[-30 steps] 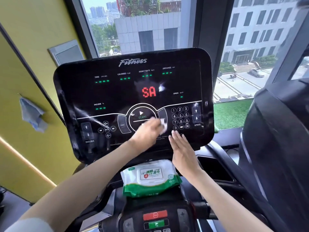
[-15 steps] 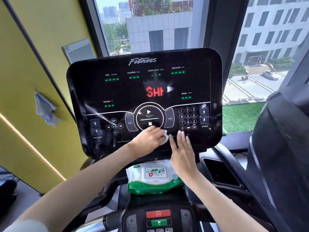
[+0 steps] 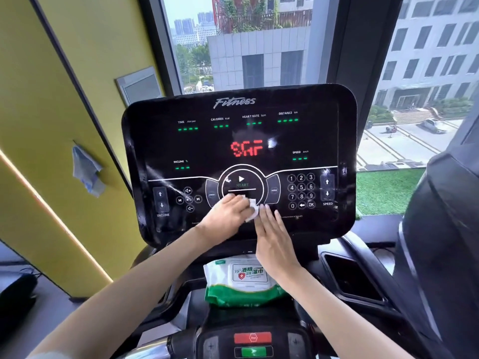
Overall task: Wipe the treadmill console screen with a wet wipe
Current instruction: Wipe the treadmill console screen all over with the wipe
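Head view: wipes pack (image 3: 243, 286) under console (image 3: 160, 141), cloth (image 3: 86, 169) on wall (image 3: 39, 99)

One treadmill console (image 3: 311, 141), one wet wipe (image 3: 252, 210), one pack of wipes (image 3: 241, 283), one blue cloth (image 3: 86, 168), one left hand (image 3: 225, 218) and one right hand (image 3: 274, 242) (two hands altogether).

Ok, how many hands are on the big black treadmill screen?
2. The left hand grips a crumpled white wet wipe under the round START button; the right hand lies flat just right of it, fingertips by the wipe. None hidden.
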The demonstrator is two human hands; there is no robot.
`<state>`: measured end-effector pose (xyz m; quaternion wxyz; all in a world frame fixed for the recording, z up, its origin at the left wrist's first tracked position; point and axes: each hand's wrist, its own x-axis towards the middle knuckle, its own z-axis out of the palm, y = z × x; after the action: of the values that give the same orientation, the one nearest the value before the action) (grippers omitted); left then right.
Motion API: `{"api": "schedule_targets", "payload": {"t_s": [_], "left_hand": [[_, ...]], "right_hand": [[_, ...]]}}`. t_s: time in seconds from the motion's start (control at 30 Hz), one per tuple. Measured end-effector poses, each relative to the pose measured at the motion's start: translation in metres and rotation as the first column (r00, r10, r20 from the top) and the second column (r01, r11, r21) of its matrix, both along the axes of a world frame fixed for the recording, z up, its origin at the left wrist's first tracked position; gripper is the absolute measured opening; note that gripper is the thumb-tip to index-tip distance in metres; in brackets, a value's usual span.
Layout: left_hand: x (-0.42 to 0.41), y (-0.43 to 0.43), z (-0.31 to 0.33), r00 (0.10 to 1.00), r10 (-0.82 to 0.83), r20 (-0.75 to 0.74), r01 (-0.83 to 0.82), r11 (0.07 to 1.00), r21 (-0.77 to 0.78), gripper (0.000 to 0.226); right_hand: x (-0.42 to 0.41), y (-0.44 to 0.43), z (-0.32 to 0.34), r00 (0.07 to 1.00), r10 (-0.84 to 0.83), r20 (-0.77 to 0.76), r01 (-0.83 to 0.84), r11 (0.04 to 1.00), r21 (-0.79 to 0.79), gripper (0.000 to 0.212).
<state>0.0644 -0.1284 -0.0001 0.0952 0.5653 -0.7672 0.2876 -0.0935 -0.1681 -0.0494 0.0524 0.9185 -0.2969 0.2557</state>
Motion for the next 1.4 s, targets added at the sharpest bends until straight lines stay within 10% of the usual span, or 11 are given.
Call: {"api": "schedule_targets", "payload": {"t_s": [0.23,0.4,0.57,0.7,0.83,0.97,1.03,1.13,1.27,1.4], "left_hand": [[0.037,-0.002,0.055,0.793,0.236,-0.561,-0.473,0.818,-0.325,0.041],[0.01,0.012,0.008,0.991,0.055,-0.118,-0.058,0.998,-0.025,0.041],[0.032,0.002,0.04,0.791,0.221,-0.57,-0.43,0.863,-0.264,0.037],[0.019,0.006,0.024,0.98,0.099,-0.17,-0.12,0.986,-0.115,0.032],[0.035,0.006,0.03,0.84,0.189,-0.509,-0.366,0.89,-0.272,0.037],[0.031,0.009,0.018,0.996,0.069,-0.05,-0.075,0.989,-0.128,0.037],[0.041,0.012,0.029,0.945,0.165,-0.282,-0.233,0.946,-0.227,0.039],[0.045,0.012,0.04,0.623,0.195,-0.758,-0.594,0.748,-0.296,0.043],[0.027,0.018,0.01,0.94,0.06,-0.335,-0.121,0.979,-0.165,0.048],[0.05,0.014,0.031,0.86,0.095,-0.501,-0.259,0.928,-0.269,0.045]], "right_hand": [[0.003,0.001,-0.002,1.0,0.002,-0.025,-0.001,1.0,0.008,0.063],[0.002,0.001,-0.002,0.999,-0.002,-0.045,0.001,1.0,-0.009,0.059],[0.005,0.002,-0.005,0.999,-0.015,-0.039,0.014,1.0,-0.006,0.061],[0.006,0.002,-0.007,0.999,-0.017,-0.038,0.016,1.0,-0.007,0.056],[0.006,0.0,-0.007,0.999,-0.021,-0.039,0.021,1.0,-0.01,0.057],[0.007,0.0,-0.008,1.0,-0.015,-0.026,0.015,1.0,-0.014,0.055],[0.008,-0.001,-0.009,1.0,-0.016,-0.021,0.016,1.0,-0.016,0.055],[0.009,-0.001,-0.011,1.0,-0.022,-0.018,0.022,0.999,-0.025,0.055],[0.009,-0.002,-0.014,0.999,-0.024,-0.025,0.023,0.999,-0.03,0.058],[0.011,-0.003,-0.017,1.0,-0.027,-0.005,0.026,0.999,-0.043,0.058]]}}
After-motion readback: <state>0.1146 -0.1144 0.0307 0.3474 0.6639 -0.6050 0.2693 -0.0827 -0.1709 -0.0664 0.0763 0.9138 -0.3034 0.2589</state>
